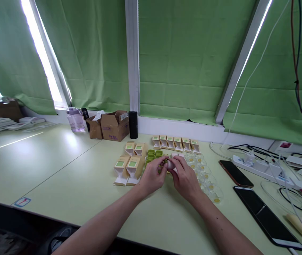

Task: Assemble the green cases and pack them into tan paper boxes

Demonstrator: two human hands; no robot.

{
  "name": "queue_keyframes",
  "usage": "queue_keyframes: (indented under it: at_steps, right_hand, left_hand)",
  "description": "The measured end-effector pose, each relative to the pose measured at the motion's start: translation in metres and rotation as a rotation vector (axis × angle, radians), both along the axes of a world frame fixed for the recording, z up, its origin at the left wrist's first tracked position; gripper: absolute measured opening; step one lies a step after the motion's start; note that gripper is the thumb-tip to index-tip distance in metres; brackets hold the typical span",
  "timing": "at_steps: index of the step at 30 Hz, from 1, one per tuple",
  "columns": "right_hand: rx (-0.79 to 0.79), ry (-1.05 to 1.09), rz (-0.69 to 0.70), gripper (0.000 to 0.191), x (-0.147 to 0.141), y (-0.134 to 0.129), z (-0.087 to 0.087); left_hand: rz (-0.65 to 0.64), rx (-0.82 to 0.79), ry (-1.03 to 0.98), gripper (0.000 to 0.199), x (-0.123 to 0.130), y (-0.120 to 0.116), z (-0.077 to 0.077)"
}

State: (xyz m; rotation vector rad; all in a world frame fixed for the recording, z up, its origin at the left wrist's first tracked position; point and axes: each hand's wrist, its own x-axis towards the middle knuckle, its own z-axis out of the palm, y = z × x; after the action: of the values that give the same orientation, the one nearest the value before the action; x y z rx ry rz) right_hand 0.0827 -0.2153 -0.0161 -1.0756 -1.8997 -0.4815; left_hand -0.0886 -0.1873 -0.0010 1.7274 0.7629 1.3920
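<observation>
My left hand and my right hand meet over the middle of the table, fingertips closed around a small white rounded piece. Its exact kind is too small to make out, and the fingers cover part of it. Just behind my left hand are several small green square containers. To the right of my right hand lie several clear plastic pieces with yellow centres. Open cardboard boxes with green labels stand left of my left hand. More such small boxes form a row at the back.
Two phones lie on the right, near a white power strip and tangled cables. Along the back stand a cardboard carton, a black cylinder and a clear purple-tinted bottle. The table's front edge is close to my forearms.
</observation>
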Motion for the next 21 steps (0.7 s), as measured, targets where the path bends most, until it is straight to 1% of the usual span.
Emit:
queue_keyframes:
  at_steps: [4,7,13,16,19,21]
  right_hand:
    - [-0.037,-0.007,0.002,0.037,-0.0008,0.0032,-0.0037]
    - [-0.060,-0.014,0.002,0.036,-0.0019,0.0043,-0.0045]
    - [-0.078,-0.012,-0.006,0.035,-0.0058,0.0031,-0.0016]
    - [-0.097,0.007,-0.004,0.033,-0.0078,0.0018,0.0003]
    - [-0.132,0.057,0.023,0.030,-0.0081,0.0005,0.0010]
    - [-0.159,0.119,0.056,0.030,-0.0069,-0.0003,0.0006]
  left_hand:
    - [0.060,0.114,0.162,0.032,-0.0002,0.0002,0.0017]
    - [0.076,0.137,0.223,0.030,-0.0001,0.0001,0.0038]
    - [0.098,0.157,0.253,0.026,0.0004,0.0001,0.0057]
    - [0.092,0.132,0.245,0.026,0.0008,0.0005,0.0063]
    - [0.067,0.078,0.183,0.023,-0.0001,0.0019,0.0063]
    - [0.064,0.087,0.184,0.025,-0.0027,0.0033,0.0063]
